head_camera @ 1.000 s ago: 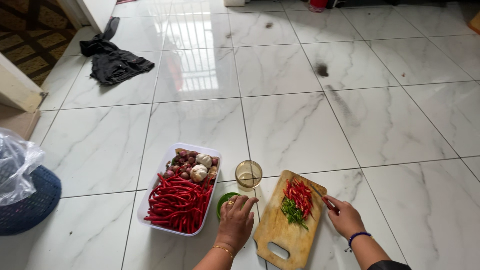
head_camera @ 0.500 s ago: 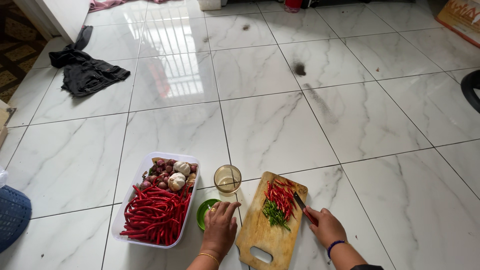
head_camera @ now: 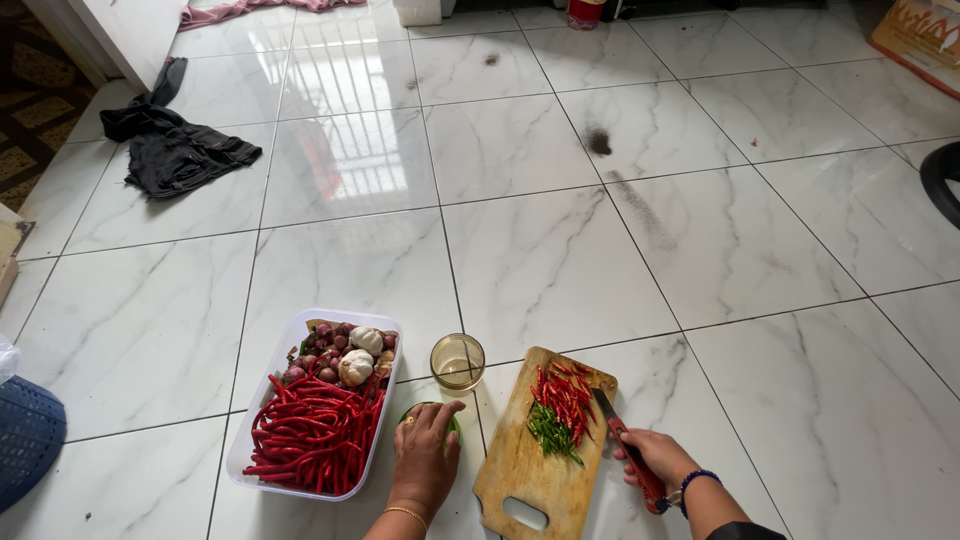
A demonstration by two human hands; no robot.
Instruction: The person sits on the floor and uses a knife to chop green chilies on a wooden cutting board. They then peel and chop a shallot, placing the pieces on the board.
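My right hand [head_camera: 660, 460] grips a red-handled knife [head_camera: 625, 440], its blade lying at the right edge of a wooden cutting board [head_camera: 530, 470]. On the board lies a pile of red and green chillies [head_camera: 560, 405]. My left hand [head_camera: 425, 455] rests flat on a small green bowl [head_camera: 452, 425], covering most of it. Left of that hand stands a white tub [head_camera: 300, 330] with long red chillies [head_camera: 310, 435], shallots and garlic bulbs [head_camera: 358, 355]. A small glass [head_camera: 457, 360] stands behind the green bowl.
Everything sits on a glossy white marble-tile floor [head_camera: 560, 230]. A dark cloth [head_camera: 170, 145] lies crumpled at the far left. A blue basket [head_camera: 25, 430] is at the left edge, a cardboard box [head_camera: 925, 35] at the top right, and a black curved object [head_camera: 940, 175] at the right edge.
My left hand has settled down over the green bowl. My right hand has drawn back slightly toward me with the knife. The view has shifted a little.
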